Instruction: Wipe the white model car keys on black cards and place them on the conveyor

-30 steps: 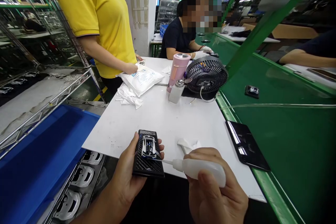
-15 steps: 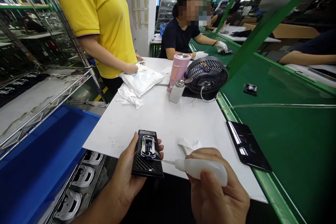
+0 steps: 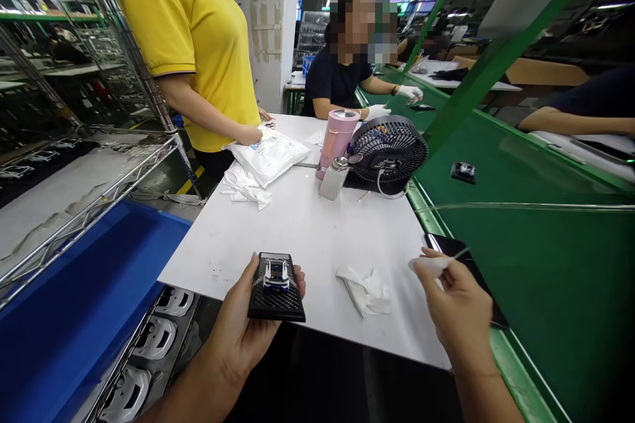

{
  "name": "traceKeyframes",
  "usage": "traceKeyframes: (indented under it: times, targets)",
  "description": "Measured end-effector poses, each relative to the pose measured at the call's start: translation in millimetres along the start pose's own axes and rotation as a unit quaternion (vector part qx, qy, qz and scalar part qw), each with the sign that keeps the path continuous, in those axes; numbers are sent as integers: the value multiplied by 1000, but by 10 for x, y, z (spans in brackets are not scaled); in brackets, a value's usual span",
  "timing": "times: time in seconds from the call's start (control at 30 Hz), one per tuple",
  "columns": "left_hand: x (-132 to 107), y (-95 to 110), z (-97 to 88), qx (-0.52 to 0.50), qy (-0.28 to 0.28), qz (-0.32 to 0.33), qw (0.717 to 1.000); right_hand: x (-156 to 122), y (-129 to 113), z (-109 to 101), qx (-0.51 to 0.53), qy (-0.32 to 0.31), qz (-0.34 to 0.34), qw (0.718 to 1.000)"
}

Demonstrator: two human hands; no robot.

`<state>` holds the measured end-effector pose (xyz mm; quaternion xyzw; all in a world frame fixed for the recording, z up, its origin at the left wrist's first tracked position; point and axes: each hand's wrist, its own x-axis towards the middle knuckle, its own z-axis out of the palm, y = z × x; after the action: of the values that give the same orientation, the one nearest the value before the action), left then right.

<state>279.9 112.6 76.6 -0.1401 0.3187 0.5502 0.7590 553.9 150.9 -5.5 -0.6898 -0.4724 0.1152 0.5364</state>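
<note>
My left hand [image 3: 243, 327] is closed around the edges of a black rectangular base with a woven pattern [image 3: 275, 307], held up at the table's near edge. On that base sits a small white, black and blue model car [image 3: 276, 275]. My right hand [image 3: 459, 301], at the table's right side, grips a small white squeeze bottle [image 3: 430, 266] with a thin tip that points to the right. Behind that hand lies a black phone [image 3: 454, 248], partly covered by it. A crumpled white tissue [image 3: 364, 289] rests on the table between my hands.
On the white table [image 3: 307, 238] stand a black fan [image 3: 389, 149], a pink tumbler [image 3: 337, 139] and a pump bottle [image 3: 333, 180]. A person in yellow [image 3: 198, 39] touches a white packet [image 3: 270, 155]. The green conveyor [image 3: 540, 264] carries another model [image 3: 464, 172]. A gloved co-worker [image 3: 337, 73] sits beyond.
My right hand has swung right, taking the squeeze bottle away from the model car; its tip now points right. The left hand still holds the base. The gloved co-worker's hand has lifted off a model.
</note>
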Motion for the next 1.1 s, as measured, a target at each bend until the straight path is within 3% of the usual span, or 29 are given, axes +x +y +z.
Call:
traceKeyframes:
  times: [0.13,0.3,0.4,0.5,0.57,0.6,0.63,0.7,0.73,0.77,0.83,0.9,0.97,1.03,1.1]
  targets:
    - [13,-6,9,0,13,28,1000,183,385,136,-80,-45,-5,996]
    - [38,3,-16,37,14,48,998,140,437,172,-113,-50,-25,992]
    - [65,0,-28,50,21,51,997,-13,265,78,-115,16,-49,992]
    - [99,-21,-27,69,27,53,996,-308,-73,-52,-100,99,-53,989]
    - [113,-50,-21,84,28,53,995,-552,-365,-101,5,64,-7,998]
    - [112,-68,-18,94,26,55,994,-671,-516,-100,93,-17,47,994]
    - [105,-88,-16,110,23,60,992,-782,-662,-82,182,-100,107,972]
    - [69,-131,-15,164,7,84,983,-967,-914,2,341,-261,212,878]
    - [43,-152,-15,194,-7,108,975,-1038,-1010,59,392,-313,249,828]
    - [12,-171,-16,221,-24,139,965,-1097,-1084,117,428,-349,275,787]
    - [-53,-205,-20,253,-58,200,945,-1182,-1162,212,456,-370,303,751]
    - [-110,-234,-28,272,-87,235,929,-1222,-1147,237,453,-355,312,756]
    - [-155,-255,-45,297,-103,237,919,-1203,-1047,152,434,-328,308,781]
    - [-201,-251,-79,323,-111,245,907,-1123,-883,-53,394,-296,280,824]
    - [-270,-204,-134,362,-115,271,885,-1006,-704,-331,335,-235,218,886]
